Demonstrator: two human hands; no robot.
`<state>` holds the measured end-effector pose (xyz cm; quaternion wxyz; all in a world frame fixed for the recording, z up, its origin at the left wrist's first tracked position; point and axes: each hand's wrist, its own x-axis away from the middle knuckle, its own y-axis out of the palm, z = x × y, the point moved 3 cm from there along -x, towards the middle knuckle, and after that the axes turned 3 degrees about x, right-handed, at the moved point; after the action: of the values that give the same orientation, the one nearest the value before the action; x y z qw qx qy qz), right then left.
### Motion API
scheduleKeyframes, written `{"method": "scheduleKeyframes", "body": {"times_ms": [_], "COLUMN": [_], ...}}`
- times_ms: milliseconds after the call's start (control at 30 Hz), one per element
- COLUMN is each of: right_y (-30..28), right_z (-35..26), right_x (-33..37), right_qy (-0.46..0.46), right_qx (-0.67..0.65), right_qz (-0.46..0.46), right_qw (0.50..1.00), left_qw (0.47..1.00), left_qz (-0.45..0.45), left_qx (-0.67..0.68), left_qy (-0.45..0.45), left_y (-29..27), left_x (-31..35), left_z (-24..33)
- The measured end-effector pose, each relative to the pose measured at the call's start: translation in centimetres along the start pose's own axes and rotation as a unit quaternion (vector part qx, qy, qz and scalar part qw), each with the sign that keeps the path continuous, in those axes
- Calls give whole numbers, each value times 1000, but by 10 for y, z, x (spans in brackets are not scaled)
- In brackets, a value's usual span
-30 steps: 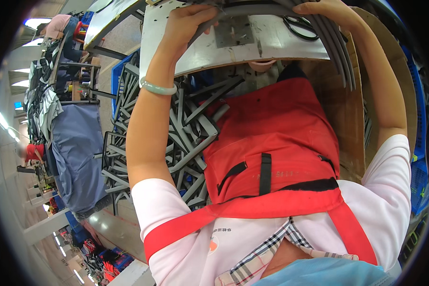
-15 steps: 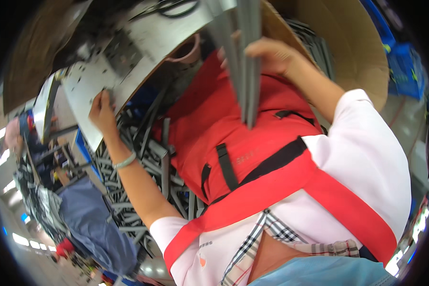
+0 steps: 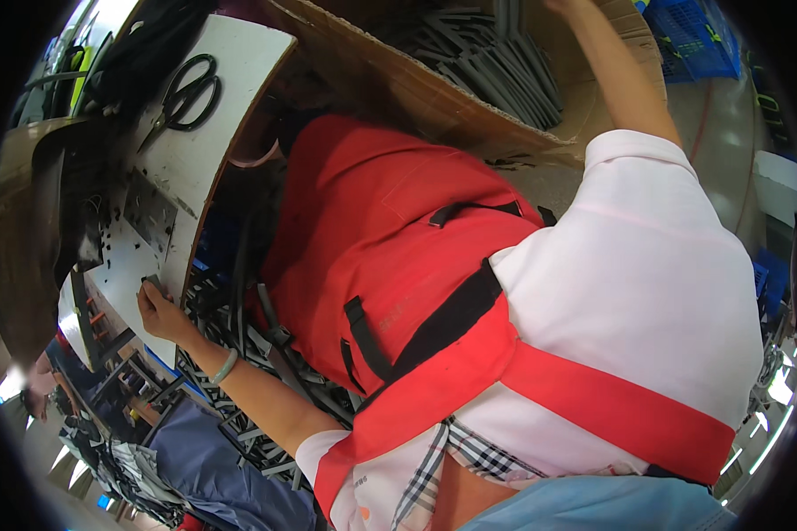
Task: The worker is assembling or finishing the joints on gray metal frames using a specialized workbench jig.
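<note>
Grey strips have changed place: a second ago the bundle was up at the white table [image 3: 255,55] in both hands, half a second ago in the right hand over the red apron [image 3: 398,221]. Now the right arm is stretched to the upper right, over the cardboard box [image 3: 398,66]. Table sits further left because the view swung too.

Grey strips [image 3: 496,75] now: pile lying in the box, top centre-right, a few standing up at the top edge. Can't tell which are the ones just carried.

Right hand [image 3: 559,5] is mostly cut off by the top edge, just beside the upright strips; can't tell if fingers are apart or clamped.

Left hand [image 3: 159,311] hasn't left the table edge, lower left; thumb and finger look pinched on a small dark piece [image 3: 152,281].

My read: strips are at the box, table stage done for this bundle, release unconfirmed
</note>
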<state>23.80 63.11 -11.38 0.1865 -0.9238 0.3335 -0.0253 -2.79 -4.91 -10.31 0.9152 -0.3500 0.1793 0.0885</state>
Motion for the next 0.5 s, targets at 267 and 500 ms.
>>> {"method": "scheduleKeyframes", "body": {"times_ms": [267, 500], "right_y": [-13, 14], "right_z": [312, 226], "right_x": [88, -1], "right_qy": [238, 19], "right_qx": [383, 197], "right_qz": [-133, -175], "right_qw": [883, 964], "left_qw": [999, 998], "left_qz": [-31, 3], "left_qx": [-32, 56], "left_qy": [17, -6], "left_y": [27, 9], "left_x": [-10, -7], "left_z": [0, -11]}}
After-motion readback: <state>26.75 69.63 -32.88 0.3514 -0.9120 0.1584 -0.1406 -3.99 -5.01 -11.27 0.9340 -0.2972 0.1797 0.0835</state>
